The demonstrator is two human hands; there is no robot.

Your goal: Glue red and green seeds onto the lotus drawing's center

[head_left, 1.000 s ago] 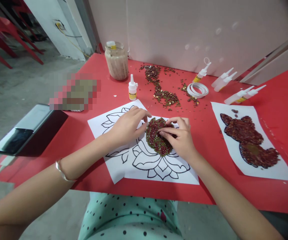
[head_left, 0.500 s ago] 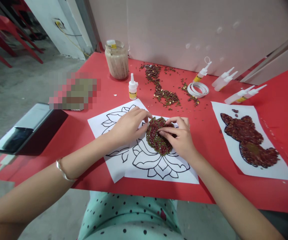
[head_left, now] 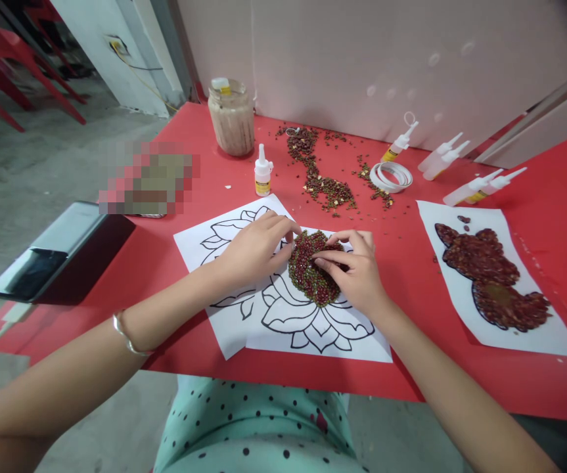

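A white sheet with a black lotus outline (head_left: 313,328) lies on the red table (head_left: 460,378), over a second lotus sheet (head_left: 204,240). A rounded patch of red and green beans (head_left: 307,276) fills the flower's middle. My left hand (head_left: 253,249) rests on the paper, its bent fingertips touching the patch's upper left edge. On the right side of the patch lies my right hand (head_left: 359,276), with its forefinger stretched across the beans and the thumb just above. Neither hand visibly holds anything.
Loose beans (head_left: 330,190) trail across the table behind the sheets. Nearby stand a small glue bottle (head_left: 262,172), a jar (head_left: 231,118), a tape roll (head_left: 390,176) and several glue bottles (head_left: 480,185). A bean-covered sheet (head_left: 495,276) lies right; a dark tablet (head_left: 56,253) hangs off the left edge.
Hardly anything differs. Both hands stay on the bean patch, with only slight shifts of the fingertips and of the view.
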